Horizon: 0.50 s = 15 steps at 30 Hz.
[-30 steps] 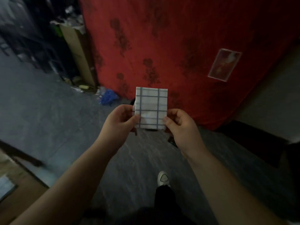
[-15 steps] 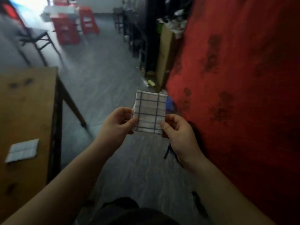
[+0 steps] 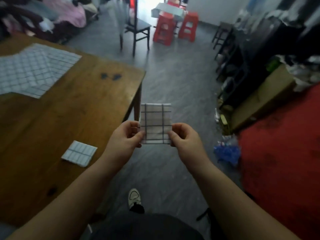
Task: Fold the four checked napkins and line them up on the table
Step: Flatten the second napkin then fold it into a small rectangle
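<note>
A small folded checked napkin [image 3: 156, 121] is held upright in the air, just right of the table's corner. My left hand [image 3: 125, 136] pinches its lower left edge and my right hand [image 3: 185, 138] pinches its lower right edge. Another folded napkin [image 3: 79, 153] lies flat on the wooden table [image 3: 72, 108] near its right edge. Unfolded checked napkins [image 3: 32, 70], overlapping, are spread at the table's far left.
A dark chair [image 3: 136, 30] and red plastic stools [image 3: 174, 27] stand across the grey floor. A red cloth surface [image 3: 284, 153] lies to the right, with a cardboard box [image 3: 263, 101], cluttered shelves and a blue bag [image 3: 226, 152] beside it. My shoe [image 3: 134, 196] is below.
The view has swung left from the red cloth toward the table, which now fills the left side. Both hands keep the same pinch on the folded napkin.
</note>
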Motion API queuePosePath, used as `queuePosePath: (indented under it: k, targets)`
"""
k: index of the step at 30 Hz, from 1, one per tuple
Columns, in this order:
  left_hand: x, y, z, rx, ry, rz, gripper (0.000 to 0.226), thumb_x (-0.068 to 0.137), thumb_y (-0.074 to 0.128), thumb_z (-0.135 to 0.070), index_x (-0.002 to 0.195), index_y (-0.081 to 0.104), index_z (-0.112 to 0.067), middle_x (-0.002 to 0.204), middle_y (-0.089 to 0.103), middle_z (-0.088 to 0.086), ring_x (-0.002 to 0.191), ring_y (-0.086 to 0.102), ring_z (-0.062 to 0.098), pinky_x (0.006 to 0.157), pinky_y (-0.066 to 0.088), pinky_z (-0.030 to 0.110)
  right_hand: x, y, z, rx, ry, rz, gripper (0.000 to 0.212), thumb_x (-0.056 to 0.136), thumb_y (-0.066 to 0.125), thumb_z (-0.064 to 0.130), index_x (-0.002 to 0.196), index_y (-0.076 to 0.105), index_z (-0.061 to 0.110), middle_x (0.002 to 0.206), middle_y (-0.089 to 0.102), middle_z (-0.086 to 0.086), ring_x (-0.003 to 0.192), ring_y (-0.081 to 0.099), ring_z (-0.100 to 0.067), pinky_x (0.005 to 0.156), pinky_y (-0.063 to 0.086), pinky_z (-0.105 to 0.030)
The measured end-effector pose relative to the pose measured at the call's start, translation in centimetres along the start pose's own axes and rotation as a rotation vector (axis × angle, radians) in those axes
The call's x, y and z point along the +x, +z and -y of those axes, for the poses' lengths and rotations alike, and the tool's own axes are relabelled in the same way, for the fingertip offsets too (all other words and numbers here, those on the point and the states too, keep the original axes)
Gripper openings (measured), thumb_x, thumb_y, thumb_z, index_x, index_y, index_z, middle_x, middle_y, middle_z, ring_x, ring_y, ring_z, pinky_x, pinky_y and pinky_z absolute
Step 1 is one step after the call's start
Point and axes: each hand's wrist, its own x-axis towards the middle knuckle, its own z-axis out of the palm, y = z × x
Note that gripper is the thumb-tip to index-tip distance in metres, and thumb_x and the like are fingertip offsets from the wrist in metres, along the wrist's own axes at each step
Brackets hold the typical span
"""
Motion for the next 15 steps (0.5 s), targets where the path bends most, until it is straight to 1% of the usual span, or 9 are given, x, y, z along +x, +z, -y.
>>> queuePosePath:
  k: [3, 5, 7, 9, 11, 12, 15]
  targets:
    - [4.1, -3.6, 0.5, -0.043, -0.037, -0.122, 0.015, 0.097, 0.066, -0.015, 0.111, 0.064, -0.018, 0.101, 0.072, 0.004, 0.090, 0.070, 0.020, 0.071, 0.061, 0.029, 6.3, 4.1, 1.2, -0.066, -0.006, 0.123, 0.012, 0.099, 0.064, 0.006, 0.097, 0.068, 0.018, 0.087, 0.071, 0.002, 0.071, 0.065, 0.003, 0.065, 0.052, -0.017]
    - [5.9, -5.6, 1.0, -0.073, -0.081, -0.204, 0.015, 0.097, 0.065, -0.019, 0.112, 0.063, -0.024, 0.103, 0.072, 0.000, 0.093, 0.070, 0.016, 0.076, 0.062, 0.034, 9.8, 6.8, 1.6, -0.111, -0.007, 0.192, 0.015, 0.099, 0.064, 0.006, 0.094, 0.068, 0.020, 0.085, 0.070, 0.003, 0.070, 0.064, 0.003, 0.064, 0.051, -0.017]
    - [7.1, -7.4, 2.0, -0.103, -0.120, -0.283, 0.016, 0.097, 0.065, -0.020, 0.110, 0.062, -0.030, 0.105, 0.071, -0.004, 0.095, 0.070, 0.012, 0.078, 0.061, 0.034, 12.4, 9.6, 1.8, -0.156, 0.011, 0.269, 0.012, 0.099, 0.064, 0.010, 0.098, 0.069, 0.021, 0.089, 0.072, 0.003, 0.074, 0.066, 0.001, 0.065, 0.052, -0.017]
    - [7.8, -9.2, 3.1, -0.119, -0.153, -0.364, 0.018, 0.098, 0.065, -0.020, 0.106, 0.060, -0.035, 0.104, 0.070, -0.007, 0.094, 0.069, 0.010, 0.074, 0.059, 0.029, 14.6, 12.4, 1.6, -0.214, 0.027, 0.357, 0.010, 0.100, 0.064, 0.016, 0.105, 0.070, 0.021, 0.096, 0.074, 0.003, 0.084, 0.069, -0.004, 0.070, 0.054, -0.020]
    - [8.3, -10.9, 4.5, -0.123, -0.197, -0.441, 0.019, 0.098, 0.064, -0.017, 0.104, 0.058, -0.035, 0.105, 0.069, -0.006, 0.094, 0.068, 0.011, 0.071, 0.056, 0.025, 16.6, 15.4, 1.5, -0.278, 0.026, 0.451, 0.012, 0.100, 0.064, 0.018, 0.110, 0.070, 0.021, 0.100, 0.074, 0.004, 0.090, 0.070, -0.008, 0.074, 0.056, -0.023]
    - [8.5, -11.7, 5.4, -0.136, -0.223, -0.478, 0.020, 0.099, 0.063, -0.015, 0.104, 0.057, -0.034, 0.106, 0.069, -0.004, 0.096, 0.068, 0.013, 0.072, 0.056, 0.027, 17.5, 16.8, 1.3, -0.304, 0.022, 0.496, 0.012, 0.100, 0.064, 0.018, 0.110, 0.071, 0.022, 0.100, 0.074, 0.005, 0.090, 0.070, -0.008, 0.074, 0.056, -0.023]
    - [8.7, -13.0, 7.6, -0.182, -0.303, -0.586, 0.023, 0.099, 0.063, -0.010, 0.104, 0.057, -0.032, 0.109, 0.069, 0.000, 0.101, 0.067, 0.019, 0.082, 0.060, 0.037, 19.8, 20.8, 0.3, -0.362, 0.012, 0.629, 0.011, 0.100, 0.064, 0.017, 0.104, 0.070, 0.026, 0.098, 0.074, 0.007, 0.089, 0.070, -0.005, 0.071, 0.056, -0.019]
